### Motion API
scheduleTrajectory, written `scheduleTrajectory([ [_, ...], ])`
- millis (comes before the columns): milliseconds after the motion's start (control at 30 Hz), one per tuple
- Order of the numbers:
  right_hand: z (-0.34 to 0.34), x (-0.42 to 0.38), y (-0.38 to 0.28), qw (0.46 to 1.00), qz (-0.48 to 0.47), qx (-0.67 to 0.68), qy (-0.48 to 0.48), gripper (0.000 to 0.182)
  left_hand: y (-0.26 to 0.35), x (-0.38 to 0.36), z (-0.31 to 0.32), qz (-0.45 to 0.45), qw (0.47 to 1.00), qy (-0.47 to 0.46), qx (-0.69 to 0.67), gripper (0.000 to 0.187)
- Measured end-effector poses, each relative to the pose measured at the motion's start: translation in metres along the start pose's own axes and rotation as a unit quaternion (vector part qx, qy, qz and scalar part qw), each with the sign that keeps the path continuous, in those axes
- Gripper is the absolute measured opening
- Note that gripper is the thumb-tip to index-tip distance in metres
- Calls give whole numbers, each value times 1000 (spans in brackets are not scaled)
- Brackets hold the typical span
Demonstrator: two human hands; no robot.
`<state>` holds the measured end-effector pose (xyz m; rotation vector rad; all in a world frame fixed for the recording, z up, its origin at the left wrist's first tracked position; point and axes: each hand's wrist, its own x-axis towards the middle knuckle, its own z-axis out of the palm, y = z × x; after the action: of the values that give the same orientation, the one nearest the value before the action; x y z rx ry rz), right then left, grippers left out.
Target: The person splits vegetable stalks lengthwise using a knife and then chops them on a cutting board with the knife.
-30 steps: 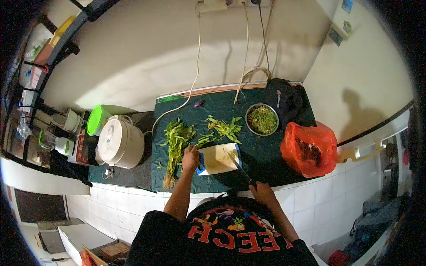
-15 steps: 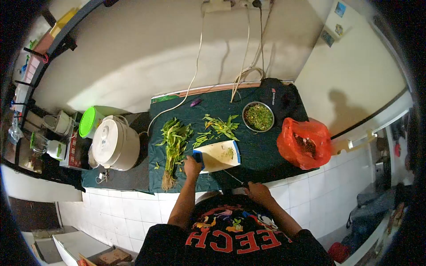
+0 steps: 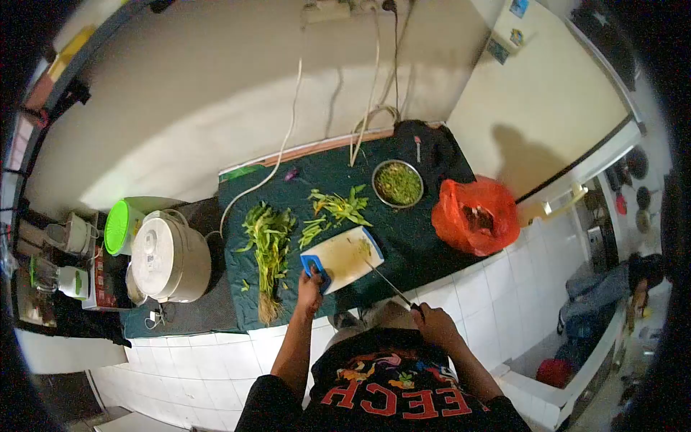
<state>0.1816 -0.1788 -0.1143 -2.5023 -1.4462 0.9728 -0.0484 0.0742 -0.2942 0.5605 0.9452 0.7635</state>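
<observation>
My left hand (image 3: 309, 291) is closed on the blue handle of a white cutting board (image 3: 342, 268), which lies at a slant by the table's front edge. In my right hand (image 3: 436, 325) is a knife (image 3: 391, 287), gripped by its dark handle, its blade reaching up to the board's right part. A few small green bits (image 3: 365, 250) lie there. Left of the board rests a bunch of leafy greens (image 3: 266, 245) with roots towards me. Behind it are loose leaves (image 3: 342, 207) and cut stems (image 3: 313, 231).
A metal bowl (image 3: 397, 184) of chopped greens stands at the back right, beside a red plastic bag (image 3: 475, 219). On the left is a white rice cooker (image 3: 170, 255) with a green-lidded container (image 3: 124, 226) behind it. A small purple item (image 3: 291, 174) lies near the wall, by a white cable (image 3: 277, 162).
The camera view has shifted, so the table things appear further left. The board has turned, its right end swinging away from me. The knife blade now reaches onto the board's right part.
</observation>
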Motion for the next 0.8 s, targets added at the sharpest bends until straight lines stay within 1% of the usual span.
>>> scheduleTrajectory([
  [33,-5,-4,-1,999,-17,9,32,40,2,-3,8,-6,1000,-7,8,27],
  [67,-11,-4,-4,999,-11,9,33,40,24,-24,41,-2,1000,13,-21,25],
  [100,-16,-3,-12,999,-25,-2,23,39,21,-24,42,-4,1000,12,-19,25],
  [167,-19,9,-21,999,-45,-11,18,37,18,-17,43,26,1000,-2,-13,31],
  [200,-19,16,-21,997,-65,-3,42,37,18,-13,48,34,999,-24,-4,27],
  [233,-19,25,-18,994,-85,2,66,37,21,-10,60,37,999,-28,-4,27],
  [267,-15,40,-12,994,-87,0,71,37,23,-7,73,45,999,-25,0,25],
  [333,-19,76,1,980,-130,-35,147,34,32,-2,110,64,998,-26,0,23],
  [367,-28,85,8,979,-135,-36,151,34,37,-3,126,69,997,-30,-21,20],
  [433,-53,106,10,953,-148,-92,246,33,49,1,159,82,995,-38,-33,18],
  [467,-45,128,29,961,-96,-104,238,32,52,1,173,85,996,-8,3,19],
  [500,-49,145,37,961,-70,-73,258,33,56,5,184,87,995,23,40,23],
  [567,-60,176,53,960,-26,-61,271,33,60,19,203,87,995,28,42,23],
  [600,-61,187,63,962,-23,-59,267,33,57,21,212,82,995,38,35,23],
  [633,-64,200,72,953,-30,-77,292,34,51,27,219,80,995,47,26,23],
  [667,-68,214,79,941,-41,-93,322,35,35,46,212,99,993,57,-28,25],
  [700,-74,221,81,941,-43,-91,324,35,35,51,218,103,993,56,-27,25],
  [767,-77,226,84,869,-110,-98,472,37,34,58,225,105,992,70,15,26],
  [800,-83,220,78,871,-112,-94,470,37,32,60,229,106,992,74,17,26],
])
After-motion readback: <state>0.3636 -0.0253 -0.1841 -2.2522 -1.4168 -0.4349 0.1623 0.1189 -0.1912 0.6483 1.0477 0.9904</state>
